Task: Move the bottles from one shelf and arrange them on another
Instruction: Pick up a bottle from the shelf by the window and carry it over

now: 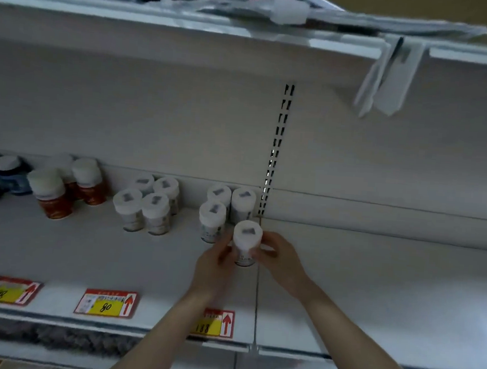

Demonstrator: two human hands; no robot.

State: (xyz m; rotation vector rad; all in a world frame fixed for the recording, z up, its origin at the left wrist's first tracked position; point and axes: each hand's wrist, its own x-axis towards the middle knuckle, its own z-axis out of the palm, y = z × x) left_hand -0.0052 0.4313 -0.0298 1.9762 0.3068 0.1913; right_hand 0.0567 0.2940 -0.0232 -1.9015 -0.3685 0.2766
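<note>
Grip: two-handed, closed round one white-capped bottle (247, 238). The left hand (215, 264) is on its left flank and the right hand (278, 260) on its right flank, with the fingers of both curled on the body below the cap.

Item: upright, long axis vertical, at the front-right corner of a block of four on the shelf (373, 294). Whether its base touches the shelf cannot be told.

Neighbours: the front-left bottle (213, 218) is just beside it. The rear-right bottle (243, 203) is directly behind, close to touching.

Bearing: the item sits between the hands, neither hand nearer.

Judgement: what is left of the placing looks like a short push back and left to square the block.
</note>
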